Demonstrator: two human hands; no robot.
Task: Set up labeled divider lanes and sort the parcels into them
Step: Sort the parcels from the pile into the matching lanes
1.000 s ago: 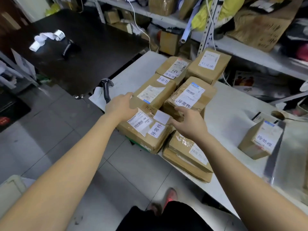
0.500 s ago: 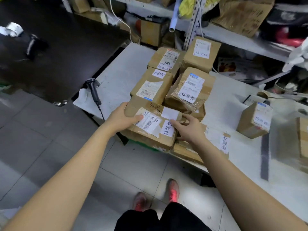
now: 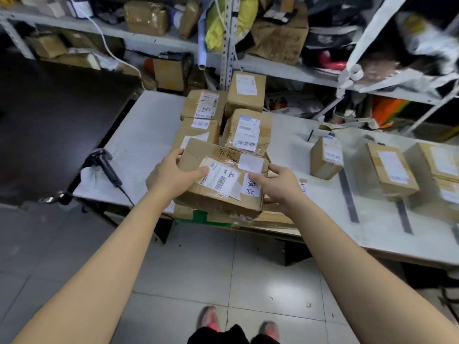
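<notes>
1. Both hands hold one brown cardboard parcel at the near edge of a white table.
2. Left hand grips the parcel's left end, thumb laid on top by the barcode label, fingers curled round the far corner.
3. Right hand clasps the right end, fingers lying over a handwritten white label, thumb low on the side.
4. Flat parcels lie under the held parcel; whether it rests on them or is lifted clear cannot be told.
5. Directly behind it, a tape-wrapped parcel and a plainer box crowd close, with two more boxes behind those.
6. To the left, a black barcode scanner lies on the table, well apart from the parcels.
7. To the right, a small labelled parcel stands near dark tape strips stuck on the tabletop, with larger boxes beyond.
8. Cluttered metal shelving runs along the back.
</notes>
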